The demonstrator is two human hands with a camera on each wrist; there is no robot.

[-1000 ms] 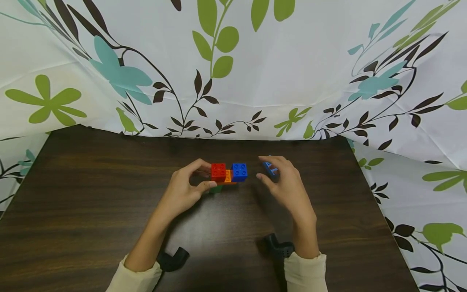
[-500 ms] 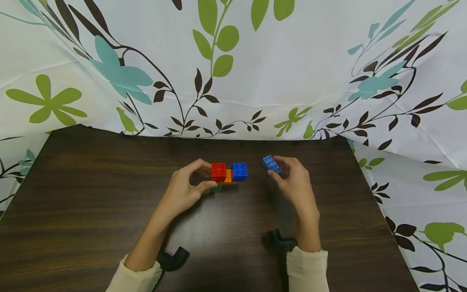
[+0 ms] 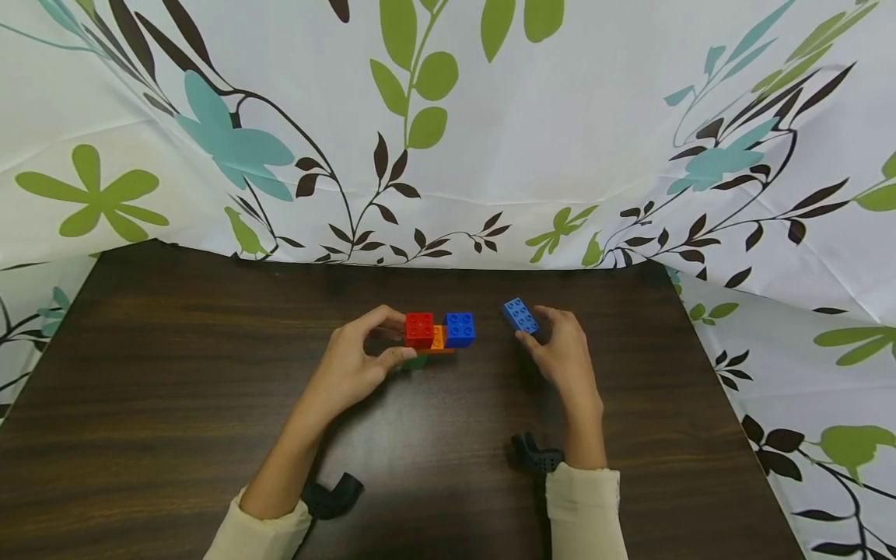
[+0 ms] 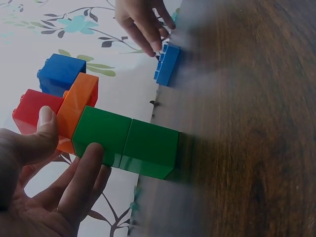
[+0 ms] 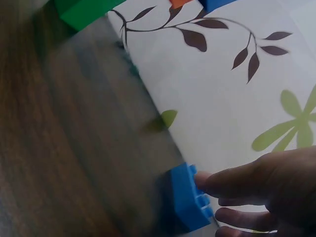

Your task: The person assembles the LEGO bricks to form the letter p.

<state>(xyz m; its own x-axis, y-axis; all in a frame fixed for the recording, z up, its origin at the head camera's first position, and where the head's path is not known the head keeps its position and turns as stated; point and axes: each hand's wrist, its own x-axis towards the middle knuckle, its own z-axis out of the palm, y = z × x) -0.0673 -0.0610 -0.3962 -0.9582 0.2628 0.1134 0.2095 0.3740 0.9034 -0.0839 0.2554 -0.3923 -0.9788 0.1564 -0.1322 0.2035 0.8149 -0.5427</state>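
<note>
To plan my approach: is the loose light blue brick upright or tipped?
Upright: the light blue brick shows its studded top to the head camera, and in the left wrist view its studs point away from the table.

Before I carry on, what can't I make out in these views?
Green blocks: head view, mostly hidden beneath the red block and orange block.
Left hand: head view, index fingertip hidden behind the red block.
Block stack: right wrist view, mostly cut off by the top edge.
Right hand: left wrist view, cut off by the top edge.
Its contact with the light blue block: head view, too small to tell.
</note>
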